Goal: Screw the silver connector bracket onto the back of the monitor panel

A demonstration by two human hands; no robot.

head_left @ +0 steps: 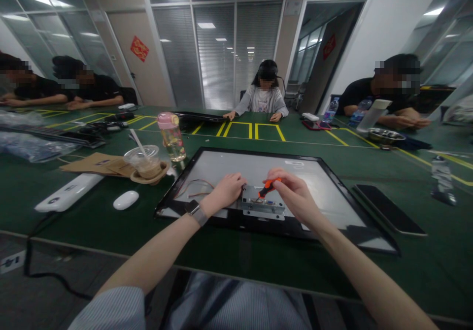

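Note:
My right hand (294, 192) grips an orange-and-black screwdriver (269, 187), its shaft tilted down to the left. Under its tip is a metal bracket (263, 212) with connectors along it, set near the front edge of a flat display panel (221, 165). The panel lies on the green table, grey-white inside a black frame. My left hand (229, 189) rests by the bracket's left end, fingers bent; whether they pinch anything is hidden. Thin wires (197, 188) run across the panel, left of my left hand.
Left of the panel stand a pink-lidded bottle (172, 138), a plastic cup (144, 160) in a carton holder, a white earbud case (126, 200) and a white power strip (68, 194). A phone (389, 209) lies to the right. Several people sit around the table (369, 165).

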